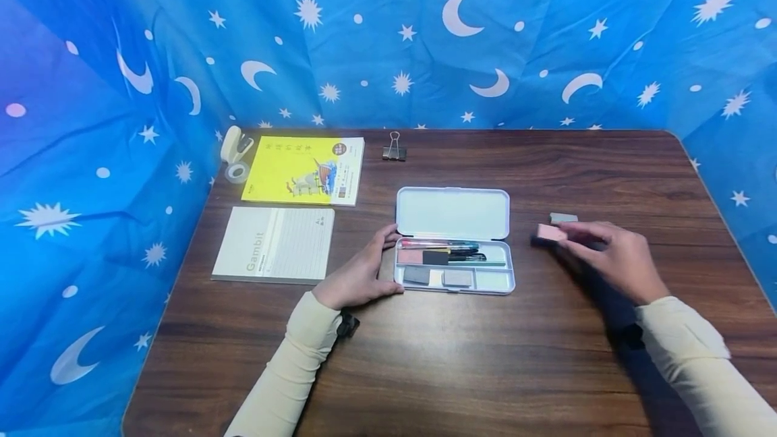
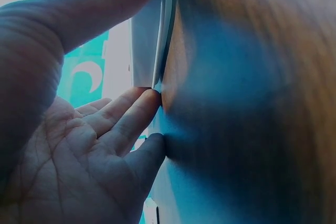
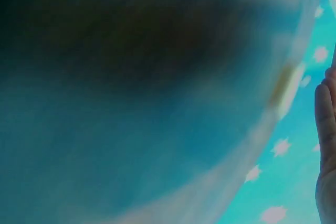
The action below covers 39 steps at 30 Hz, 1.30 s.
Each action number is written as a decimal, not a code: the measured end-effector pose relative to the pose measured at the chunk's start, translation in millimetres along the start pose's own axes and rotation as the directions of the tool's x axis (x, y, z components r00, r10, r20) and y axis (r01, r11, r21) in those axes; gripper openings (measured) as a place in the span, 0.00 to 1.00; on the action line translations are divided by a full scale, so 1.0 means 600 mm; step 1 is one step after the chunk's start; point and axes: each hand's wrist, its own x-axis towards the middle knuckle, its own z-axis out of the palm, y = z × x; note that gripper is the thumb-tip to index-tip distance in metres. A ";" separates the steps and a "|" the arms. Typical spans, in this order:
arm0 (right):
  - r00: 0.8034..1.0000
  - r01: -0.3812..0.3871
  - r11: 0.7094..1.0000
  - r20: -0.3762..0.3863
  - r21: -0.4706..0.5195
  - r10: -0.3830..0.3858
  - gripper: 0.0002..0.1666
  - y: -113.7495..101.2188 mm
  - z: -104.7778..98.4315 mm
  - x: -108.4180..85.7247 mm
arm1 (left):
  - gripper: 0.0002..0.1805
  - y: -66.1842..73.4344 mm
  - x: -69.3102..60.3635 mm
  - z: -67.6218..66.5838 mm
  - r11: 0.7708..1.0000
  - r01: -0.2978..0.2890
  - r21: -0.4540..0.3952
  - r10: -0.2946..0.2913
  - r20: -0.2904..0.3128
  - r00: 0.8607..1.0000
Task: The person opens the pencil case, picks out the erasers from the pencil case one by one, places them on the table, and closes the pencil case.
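A white pencil case [image 1: 452, 211] lies with its lid folded back. Pens [image 1: 467, 257], a pink-and-black block [image 1: 413, 257] and grey blocks [image 1: 456, 278] sit in its compartments. My left hand [image 1: 358, 272] rests against the case's left end, thumb at the front corner. In the left wrist view, its extended fingers [image 2: 134, 116] touch the case's side [image 2: 149, 35]. To the right of the case, my right hand [image 1: 622, 255] pinches a pink eraser [image 1: 551, 232] between thumb and fingers. A grey block [image 1: 563, 218] lies just behind it. The right wrist view is mostly dark and blurred.
On the left lie a white notebook [image 1: 273, 245] and a yellow book [image 1: 285, 170]. A white stapler [image 1: 231, 143] and a tape roll [image 1: 237, 172] stand beside the book. A black binder clip [image 1: 394, 152] is near the table's back edge, before a blue curtain [image 1: 388, 39].
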 end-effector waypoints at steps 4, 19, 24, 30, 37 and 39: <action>0.997 -0.071 0.997 0.023 -0.008 0.071 0.16 0.044 -0.019 -0.018 | 0.63 0.003 0.001 -0.002 1.000 -0.003 -0.001 0.003 -0.004 1.000; 0.991 -0.062 0.994 0.115 -0.095 0.072 0.19 0.050 -0.012 -0.007 | 0.63 0.004 -0.001 -0.002 1.000 0.010 -0.008 -0.010 -0.010 1.000; 1.000 0.015 0.995 0.026 -0.101 -0.012 0.21 0.023 -0.006 -0.012 | 0.64 0.002 0.000 0.000 1.000 0.015 0.001 -0.015 -0.004 1.000; 0.959 0.283 0.959 -0.024 -0.028 -0.284 0.23 -0.092 0.048 0.009 | 0.63 0.002 -0.002 -0.003 1.000 0.008 0.007 -0.008 -0.005 1.000; 0.883 0.446 0.889 0.108 0.107 -0.457 0.20 -0.193 0.130 0.045 | 0.62 0.002 -0.002 -0.001 1.000 -0.024 0.005 0.024 -0.018 1.000; 0.866 0.464 0.878 0.145 0.120 -0.478 0.19 -0.204 0.146 0.050 | 0.63 0.003 -0.001 0.000 1.000 -0.025 0.004 0.025 -0.013 1.000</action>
